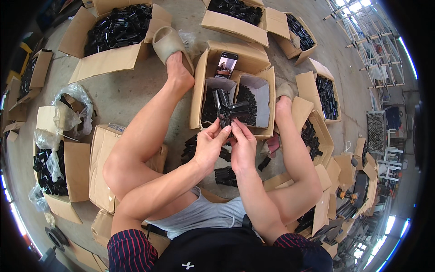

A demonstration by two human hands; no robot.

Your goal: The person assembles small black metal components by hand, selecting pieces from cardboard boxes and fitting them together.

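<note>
A black branched part (226,109) is held by its near end, pinched in the thumb and fingertips of the left hand (209,144) and of the right hand (243,146), its prongs reaching beyond them over a cardboard box (197,99). Small black pieces (247,102) fill part of that box, and farther beyond the hands a phone (226,66) leans inside. Loose black parts (225,177) lie just behind the hands.
</note>
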